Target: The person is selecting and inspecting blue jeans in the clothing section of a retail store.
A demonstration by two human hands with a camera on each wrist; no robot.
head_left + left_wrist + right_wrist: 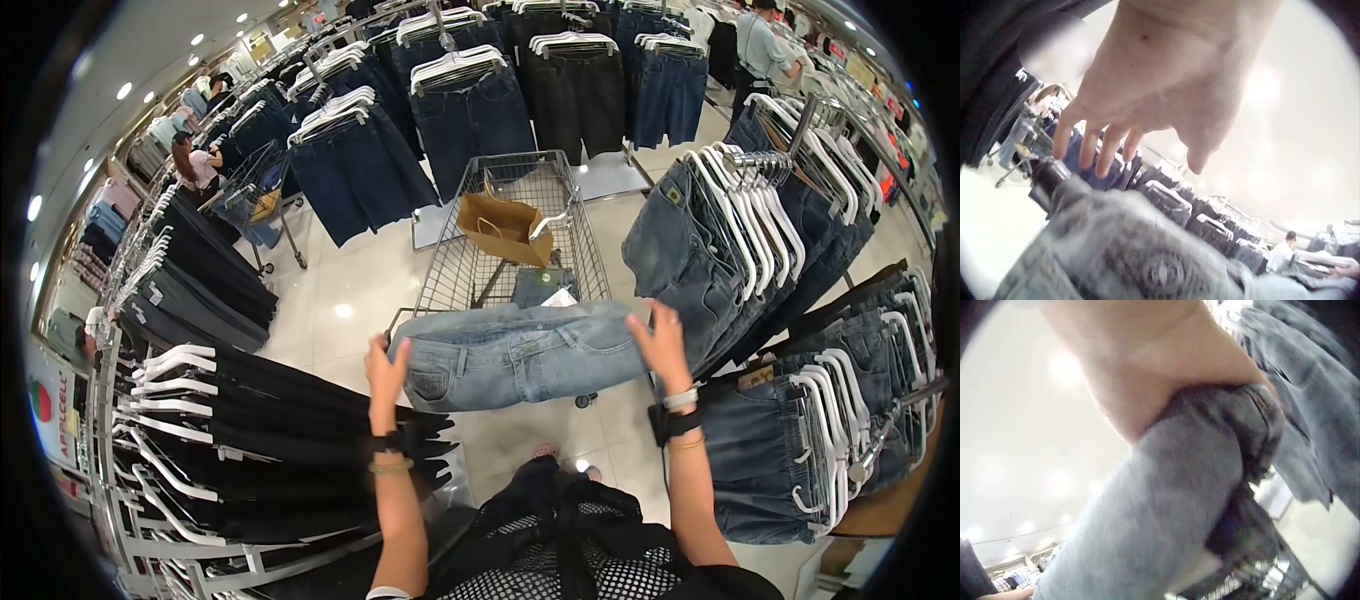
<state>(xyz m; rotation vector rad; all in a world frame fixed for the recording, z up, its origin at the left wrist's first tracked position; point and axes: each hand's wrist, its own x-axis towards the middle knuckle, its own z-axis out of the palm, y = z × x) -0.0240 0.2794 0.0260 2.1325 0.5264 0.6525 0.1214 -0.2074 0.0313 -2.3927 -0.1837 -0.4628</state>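
A folded pair of light-blue jeans (520,355) stretches in front of me across the near end of the shopping cart (455,255). At its right end my right hand (662,348) grips the denim; in the right wrist view the palm lies over the folded jeans (1154,500), its fingers hidden behind. My left hand (384,375) is beside the other end. The left wrist view has the left hand (1160,81) with fingers spread and slightly bent, nothing between them, above the embroidered pocket of the jeans (1160,272).
Inside the cart are a brown paper bag (505,230) and folded dark jeans (535,287). Racks of black trousers (290,430) flank the left, hanging denim (680,235) the right. More jeans (470,120) hang ahead. Another person (765,55) stands at the back right.
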